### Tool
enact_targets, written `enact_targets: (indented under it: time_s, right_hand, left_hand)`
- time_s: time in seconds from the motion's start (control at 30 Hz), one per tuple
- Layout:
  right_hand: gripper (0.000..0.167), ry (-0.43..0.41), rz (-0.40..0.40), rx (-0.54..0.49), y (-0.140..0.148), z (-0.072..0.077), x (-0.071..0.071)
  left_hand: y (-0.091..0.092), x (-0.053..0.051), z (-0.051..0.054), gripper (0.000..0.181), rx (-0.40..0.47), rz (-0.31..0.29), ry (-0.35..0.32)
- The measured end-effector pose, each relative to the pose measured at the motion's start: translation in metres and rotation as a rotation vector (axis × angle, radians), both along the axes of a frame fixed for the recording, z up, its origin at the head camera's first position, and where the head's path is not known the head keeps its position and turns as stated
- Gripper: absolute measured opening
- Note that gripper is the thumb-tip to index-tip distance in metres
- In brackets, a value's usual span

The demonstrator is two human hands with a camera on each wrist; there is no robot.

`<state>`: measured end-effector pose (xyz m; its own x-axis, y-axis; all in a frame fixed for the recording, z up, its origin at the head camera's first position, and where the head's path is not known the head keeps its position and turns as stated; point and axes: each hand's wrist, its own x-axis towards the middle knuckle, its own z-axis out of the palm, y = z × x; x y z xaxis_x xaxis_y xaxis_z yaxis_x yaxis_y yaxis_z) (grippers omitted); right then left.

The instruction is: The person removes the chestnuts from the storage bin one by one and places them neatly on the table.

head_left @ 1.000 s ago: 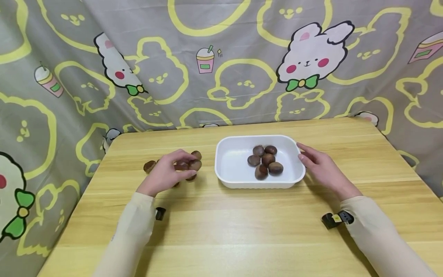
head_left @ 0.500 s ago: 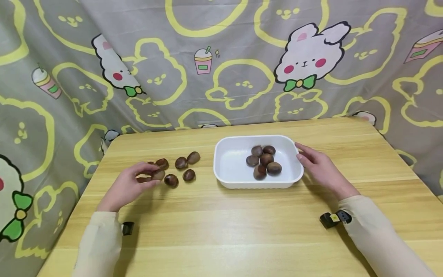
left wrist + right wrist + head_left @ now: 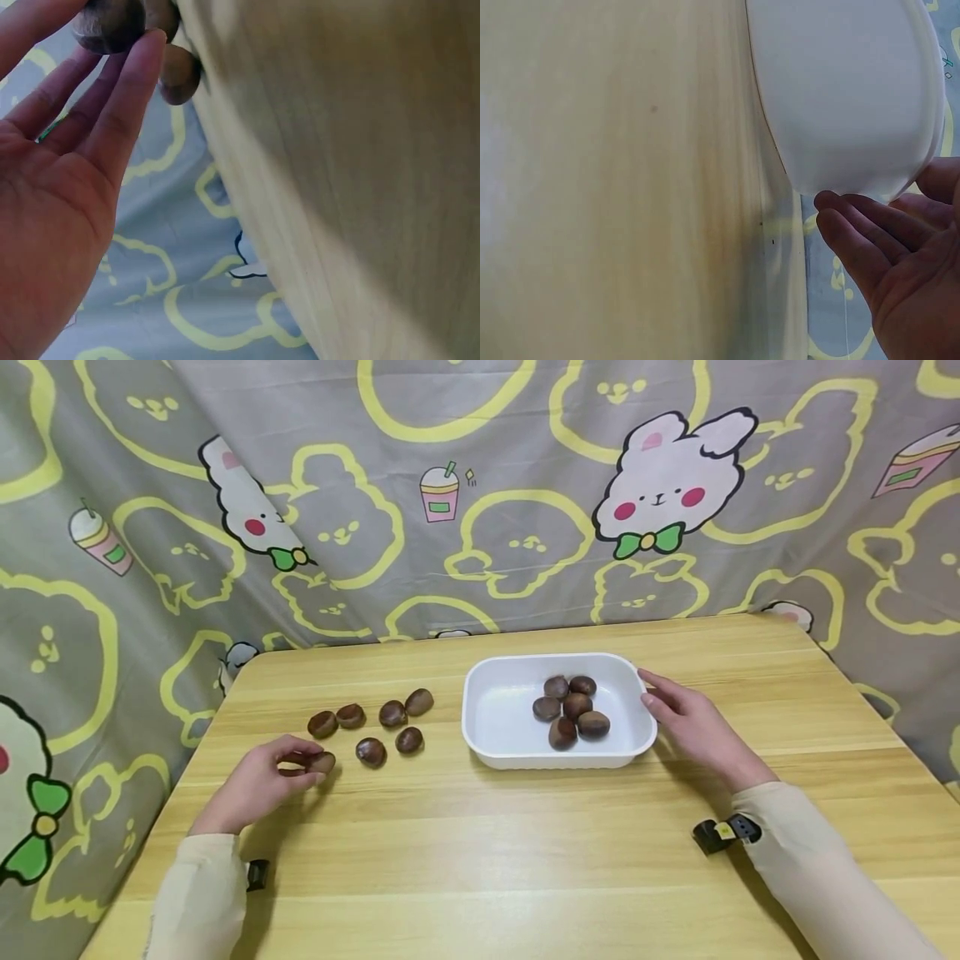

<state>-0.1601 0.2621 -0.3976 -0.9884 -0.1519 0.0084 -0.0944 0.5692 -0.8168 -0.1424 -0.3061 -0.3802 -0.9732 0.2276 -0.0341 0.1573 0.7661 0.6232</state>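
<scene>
My left hand [image 3: 258, 778] pinches a brown chestnut [image 3: 322, 762] between thumb and fingers, low over the left part of the table. In the left wrist view the held chestnut [image 3: 110, 28] shows at the fingertips, with another chestnut [image 3: 180, 75] beyond it. Several loose chestnuts [image 3: 371, 752] lie just past this hand. A white rectangular plastic tray [image 3: 495, 718] stands right of them, holding several more chestnuts [image 3: 577, 705] in its right half. Extended fingers of my right hand [image 3: 697, 731] touch the tray's right end; the right wrist view shows them against its outer wall [image 3: 847, 112].
The wooden table [image 3: 480, 860] runs back to a grey curtain [image 3: 525, 460] with yellow cartoon outlines. Black devices [image 3: 257, 874] are strapped at both wrists.
My left hand has moved from beside the tray leftward and nearer me with the pinched chestnut, uncovering the loose ones. My right hand and the tray have stayed in place.
</scene>
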Motion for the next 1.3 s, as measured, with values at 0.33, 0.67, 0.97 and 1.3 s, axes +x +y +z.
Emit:
enact_targets:
  time_s: [0.33, 0.67, 0.97, 1.3]
  right_hand:
    - [0.054, 0.008, 0.003, 0.0, -0.001, -0.002, 0.0]
    - [0.054, 0.007, 0.004, 0.001, 0.0, -0.003, 0.0]
    - [0.055, 0.0, 0.011, 0.004, 0.0, -0.004, -0.001]
    - [0.054, 0.014, 0.01, 0.005, 0.001, -0.004, -0.002]
  left_hand:
    - [0.003, -0.003, -0.012, 0.029, -0.034, -0.028, -0.025]
    - [0.007, -0.006, -0.009, 0.03, -0.059, -0.026, -0.052]
    - [0.005, -0.008, -0.004, 0.035, -0.052, -0.081, -0.083]
    - [0.016, -0.01, 0.015, 0.042, -0.147, -0.042, -0.078]
